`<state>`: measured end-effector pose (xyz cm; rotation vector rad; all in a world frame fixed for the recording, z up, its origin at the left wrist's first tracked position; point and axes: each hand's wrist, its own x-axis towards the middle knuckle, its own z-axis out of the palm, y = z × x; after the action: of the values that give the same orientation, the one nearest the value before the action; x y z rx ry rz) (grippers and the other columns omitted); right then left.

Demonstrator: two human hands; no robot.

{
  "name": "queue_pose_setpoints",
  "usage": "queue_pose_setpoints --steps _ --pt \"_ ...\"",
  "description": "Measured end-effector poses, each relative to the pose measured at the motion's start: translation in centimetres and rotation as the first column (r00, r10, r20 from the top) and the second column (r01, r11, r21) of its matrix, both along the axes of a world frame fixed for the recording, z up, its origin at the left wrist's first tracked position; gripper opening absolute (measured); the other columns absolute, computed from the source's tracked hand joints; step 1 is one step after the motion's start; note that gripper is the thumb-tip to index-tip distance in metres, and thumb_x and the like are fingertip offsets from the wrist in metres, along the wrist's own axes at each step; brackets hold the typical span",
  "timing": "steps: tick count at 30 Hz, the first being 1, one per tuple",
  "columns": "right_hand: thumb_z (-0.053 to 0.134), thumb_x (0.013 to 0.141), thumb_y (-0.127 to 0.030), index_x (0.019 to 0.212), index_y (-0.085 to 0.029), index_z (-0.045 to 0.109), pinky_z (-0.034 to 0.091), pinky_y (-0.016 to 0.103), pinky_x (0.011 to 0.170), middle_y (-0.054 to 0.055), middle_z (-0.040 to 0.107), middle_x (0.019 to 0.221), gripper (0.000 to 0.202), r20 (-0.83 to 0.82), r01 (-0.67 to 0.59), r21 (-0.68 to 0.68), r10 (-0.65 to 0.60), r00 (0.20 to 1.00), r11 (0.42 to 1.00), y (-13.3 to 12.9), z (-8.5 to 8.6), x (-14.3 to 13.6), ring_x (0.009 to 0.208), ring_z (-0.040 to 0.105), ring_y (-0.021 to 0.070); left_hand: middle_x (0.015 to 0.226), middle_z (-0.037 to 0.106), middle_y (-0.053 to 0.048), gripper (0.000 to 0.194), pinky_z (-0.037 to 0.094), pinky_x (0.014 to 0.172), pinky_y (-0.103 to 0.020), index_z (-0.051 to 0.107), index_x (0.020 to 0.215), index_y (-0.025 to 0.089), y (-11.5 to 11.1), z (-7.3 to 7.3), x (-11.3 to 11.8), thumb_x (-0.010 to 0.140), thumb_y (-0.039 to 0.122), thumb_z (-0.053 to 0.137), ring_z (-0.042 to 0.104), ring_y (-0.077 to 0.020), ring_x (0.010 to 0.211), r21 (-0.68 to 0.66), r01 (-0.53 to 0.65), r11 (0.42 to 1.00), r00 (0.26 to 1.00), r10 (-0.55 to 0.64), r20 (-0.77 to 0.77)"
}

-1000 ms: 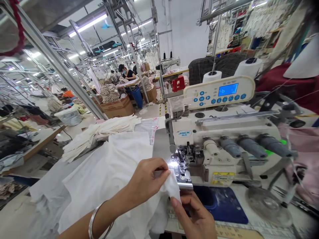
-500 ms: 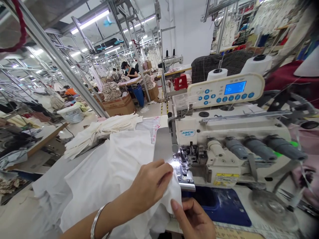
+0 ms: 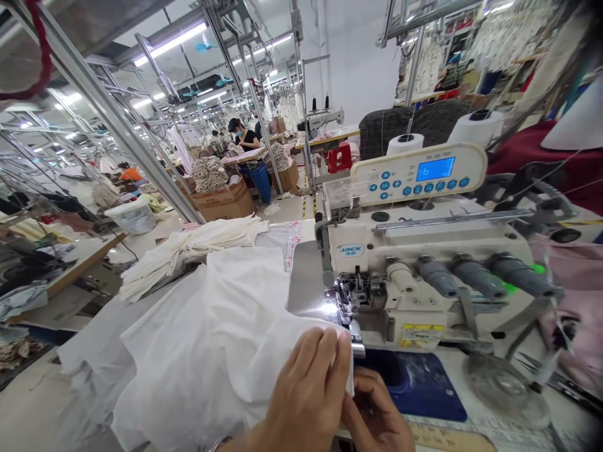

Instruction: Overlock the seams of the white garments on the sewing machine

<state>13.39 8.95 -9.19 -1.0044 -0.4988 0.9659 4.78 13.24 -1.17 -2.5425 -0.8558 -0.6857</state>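
Note:
A white piece of fabric (image 3: 245, 326) spreads over the table, its right edge lying beside the needle area of a white overlock sewing machine (image 3: 424, 238). My left hand (image 3: 311, 383) lies on top of the fabric near that edge, fingers together and gripping it; the thumb is hidden. Just right of it, my right hand (image 3: 379, 408) is closed with curled fingers, pinching the fabric edge between thumb and fingertips. Both hands are in front of the lit metal plate (image 3: 308, 282) of the machine and touch or nearly touch each other.
A stack of cream fabric pieces (image 3: 193, 248) lies behind the white fabric. Thread cones (image 3: 475, 129) stand behind the control panel (image 3: 419, 172). A dark blue tray (image 3: 419, 383) and a ruler strip (image 3: 452, 439) are at the right front. Another person (image 3: 245, 135) sits farther back.
My left hand has come down and toward me from beside the presser foot, now flatter on the fabric edge. The fabric edge has shifted slightly right, with my right hand still on it.

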Motion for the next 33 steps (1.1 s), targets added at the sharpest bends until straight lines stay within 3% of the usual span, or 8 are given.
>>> queue_pose_setpoints --steps 2,5,8,17,22,25,28,33 --pt "0.078 0.070 -0.047 0.071 -0.024 0.068 0.047 0.016 0.074 0.001 0.062 0.098 0.025 0.028 -0.051 -0.024 0.051 0.998 0.998 0.0 -0.1 0.9 0.090 0.057 0.0142 0.122 0.054 -0.020 0.038 0.050 0.092 -0.040 0.055 0.125 0.000 0.5 0.0 0.2 0.095 0.009 0.034 0.049 -0.0299 0.111 -0.062 0.014 0.998 1.000 -0.013 0.014" --pt "0.076 0.072 -0.047 0.076 -0.022 0.066 0.046 0.017 0.072 0.000 0.064 0.084 0.027 0.055 -0.138 -0.127 0.146 0.988 0.982 0.2 0.7 1.9 0.077 0.058 0.0123 0.124 0.053 -0.020 0.036 0.053 0.092 -0.042 0.055 0.122 0.002 1.2 0.1 0.5 0.096 0.011 0.033 0.049 -0.0301 0.113 -0.131 0.009 0.991 0.999 -0.004 0.033" --pt "0.075 0.072 -0.049 0.078 -0.021 0.062 0.042 0.015 0.066 -0.004 0.060 0.069 0.031 0.054 -0.121 -0.193 0.134 0.990 0.974 0.3 1.5 2.1 0.066 0.052 0.0092 0.125 0.054 -0.021 0.029 0.052 0.095 -0.044 0.056 0.115 0.003 1.8 0.4 0.5 0.094 0.010 0.037 0.049 -0.0304 0.116 -0.195 0.034 0.980 0.997 -0.019 0.079" --pt "0.072 0.073 -0.052 0.082 -0.019 0.063 0.043 0.019 0.069 -0.001 0.063 0.076 0.035 0.093 -0.095 -0.209 0.117 0.989 0.973 0.2 1.4 1.7 0.070 0.053 0.0113 0.127 0.054 -0.016 0.041 0.045 0.107 -0.040 0.044 0.128 0.007 3.1 1.2 -1.0 0.088 0.003 0.035 0.043 -0.0234 0.124 -0.431 0.203 0.879 0.971 -0.124 0.204" --pt "0.073 0.074 -0.047 0.085 -0.019 0.066 0.046 0.018 0.071 -0.001 0.063 0.077 0.031 0.067 -0.118 -0.185 0.132 0.989 0.976 0.3 2.1 2.1 0.074 0.057 0.0124 0.118 0.057 -0.018 0.033 0.051 0.094 -0.043 0.054 0.114 0.008 3.1 1.1 -1.2 0.087 0.000 0.036 0.049 -0.0250 0.114 -0.309 0.272 0.911 0.952 -0.208 0.225" --pt "0.072 0.076 -0.037 0.085 -0.020 0.071 0.049 0.019 0.071 0.000 0.065 0.081 0.019 0.160 -0.159 -0.074 0.169 0.973 0.984 0.3 1.7 2.7 0.076 0.061 0.0141 0.109 0.063 -0.015 0.031 0.050 0.087 -0.043 0.059 0.107 0.009 2.1 1.1 -1.1 0.082 0.000 0.044 0.054 -0.0241 0.103 -0.197 0.318 0.927 0.925 -0.259 0.277" --pt "0.070 0.079 -0.027 0.085 -0.023 0.073 0.051 0.020 0.070 0.001 0.067 0.082 0.009 0.273 -0.226 0.044 0.206 0.940 0.973 0.1 1.3 3.2 0.075 0.064 0.0150 0.100 0.068 -0.009 0.027 0.044 0.089 -0.043 0.063 0.101 0.013 1.1 1.3 -0.7 0.078 0.005 0.052 0.056 -0.0215 0.093 -0.183 0.271 0.945 0.928 -0.206 0.311" --pt "0.072 0.076 -0.026 0.084 -0.028 0.075 0.049 0.016 0.076 -0.002 0.067 0.086 0.009 0.213 -0.069 0.033 0.060 0.975 0.997 -0.4 2.2 2.6 0.078 0.062 0.0121 0.089 0.070 -0.001 0.014 0.036 0.093 -0.043 0.066 0.095 0.017 0.6 1.1 -0.1 0.083 0.009 0.061 0.056 -0.0174 0.085 -0.155 0.202 0.967 0.937 -0.145 0.318"
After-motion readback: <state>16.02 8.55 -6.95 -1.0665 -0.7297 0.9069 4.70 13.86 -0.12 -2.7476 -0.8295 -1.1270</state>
